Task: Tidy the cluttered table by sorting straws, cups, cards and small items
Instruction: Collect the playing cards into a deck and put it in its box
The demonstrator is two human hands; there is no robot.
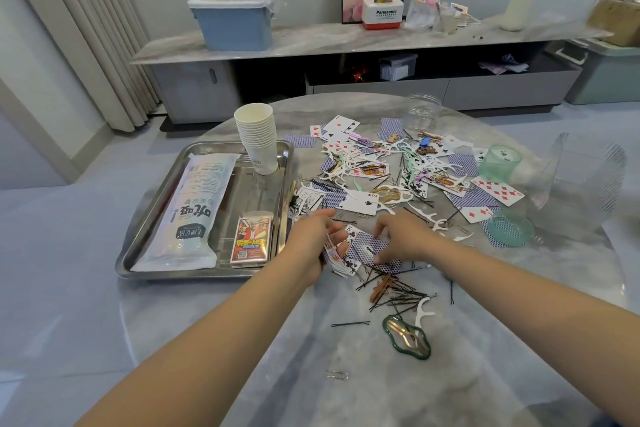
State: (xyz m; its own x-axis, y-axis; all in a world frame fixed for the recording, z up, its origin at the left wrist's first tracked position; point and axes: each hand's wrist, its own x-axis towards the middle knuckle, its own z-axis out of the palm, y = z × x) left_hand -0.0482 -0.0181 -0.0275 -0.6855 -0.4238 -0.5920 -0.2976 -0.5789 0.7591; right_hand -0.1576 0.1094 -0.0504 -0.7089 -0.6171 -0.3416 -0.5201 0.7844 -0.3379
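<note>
A small stack of playing cards (337, 255) sits gripped in the left hand (311, 239), fanned a little at its lower edge, just right of the steel tray (204, 274) and near the front of the round table (346, 392). The right hand (401, 236) lies palm-down with spread fingers on a blue-backed card (367, 246) that rests flat on the table touching the stack; it presses or slides that card rather than clenching it. Judging by how things lie, the card gathering is at an early stage: most of the loose cards (408, 170) are scattered face-up and face-down across the middle and far side of the table, tangled with white floss picks (346, 163) and black hairpins (391, 284). The tray looks like the finished part, holding a long sealed straw packet (194, 211), a card box (251, 241) and a stack of paper cups (258, 135). Left to sort are the hairpins, a wooden clothespin (381, 288), a green hair clip (407, 340), a green cup (502, 161), a green lid (510, 229) and a clear jar (422, 111). The near part of the table in front of the forearms is largely bare, giving room to square up the stack, while the tray's raised rim stands close beside the left hand and a clear container (585, 180) crowds the right edge.
</note>
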